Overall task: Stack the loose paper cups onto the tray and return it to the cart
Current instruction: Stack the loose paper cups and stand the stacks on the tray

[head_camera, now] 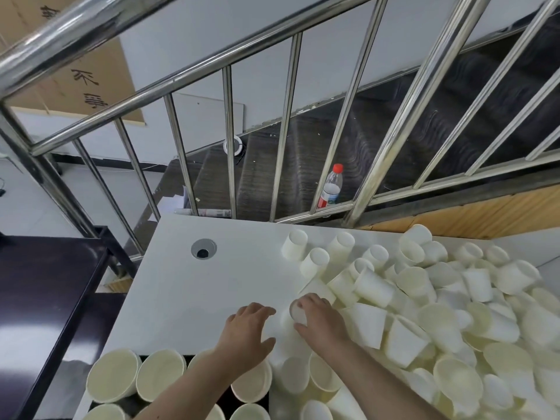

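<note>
A large heap of loose white paper cups [430,301] covers the right half of the white table [212,292]. My right hand [321,321] grips one paper cup [298,315] lying on its side at the heap's left edge. My left hand [247,328] rests just left of it on the table, fingers relaxed and holding nothing. Upright cups [157,375] stand in rows on a dark tray [188,357] at the near edge, mouths up, partly hidden by my forearms.
A round cable hole [203,249] sits in the table's far left part. A dark cart [45,286] stands to the left. A steel stair railing [230,140] runs behind the table, with a red-capped bottle [331,186] on the stairs beyond.
</note>
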